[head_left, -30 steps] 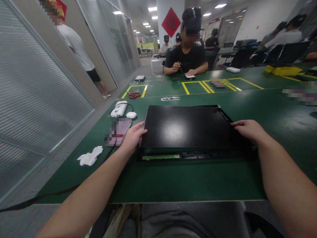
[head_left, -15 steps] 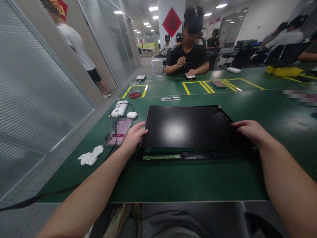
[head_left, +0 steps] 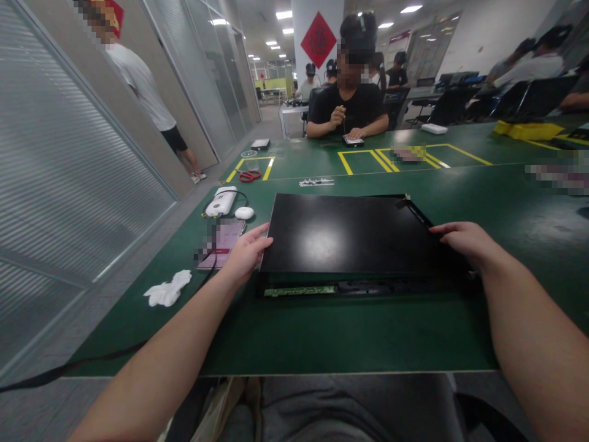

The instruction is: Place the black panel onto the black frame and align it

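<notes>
A flat black LCD screen panel (head_left: 350, 236) lies over a black frame (head_left: 391, 286) on the green table, and its left side looks slightly raised. Along the frame's near side runs a narrow green circuit board (head_left: 299, 291). My left hand (head_left: 248, 250) grips the panel's left edge, thumb on the upper side and fingers behind it. On the opposite side, my right hand (head_left: 462, 238) is closed at the frame's right rim, with the fingertips against it. Whether it also pinches the panel there is hard to make out.
Left of the panel are a phone (head_left: 223, 242), a white power bank (head_left: 221, 201) with a cable, a white earbud case (head_left: 244, 213) and crumpled tissue (head_left: 168, 288). Red-handled scissors (head_left: 249, 176) and small metal pieces (head_left: 316, 182) lie beyond. A person (head_left: 350, 98) sits across the table (head_left: 359, 344).
The panel's left side has risen very slightly with my left hand. My right hand has hardly moved.
</notes>
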The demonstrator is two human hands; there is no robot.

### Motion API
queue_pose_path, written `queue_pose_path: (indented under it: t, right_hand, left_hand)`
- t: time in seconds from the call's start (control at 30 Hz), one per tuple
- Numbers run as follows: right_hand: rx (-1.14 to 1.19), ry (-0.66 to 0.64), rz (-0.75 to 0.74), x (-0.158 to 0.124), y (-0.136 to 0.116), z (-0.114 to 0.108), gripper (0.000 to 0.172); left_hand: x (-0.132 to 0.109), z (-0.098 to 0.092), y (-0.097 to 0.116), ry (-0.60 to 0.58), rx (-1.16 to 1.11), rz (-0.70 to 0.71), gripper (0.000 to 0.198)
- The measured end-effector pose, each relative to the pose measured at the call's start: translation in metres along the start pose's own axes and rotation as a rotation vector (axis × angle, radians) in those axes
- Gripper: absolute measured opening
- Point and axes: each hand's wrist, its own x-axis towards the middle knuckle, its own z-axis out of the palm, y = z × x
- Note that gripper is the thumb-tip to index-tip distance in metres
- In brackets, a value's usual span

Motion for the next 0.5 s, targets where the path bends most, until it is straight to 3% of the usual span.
queue_pose_path:
  t: [0.5]
  right_hand:
    - [0.011, -0.003, -0.025, -0.0001, -0.0007, -0.0002, 0.030]
  left_hand:
    - [-0.0043, 0.0098, 0.0021, 0.134, 0.006, -0.059, 0.069]
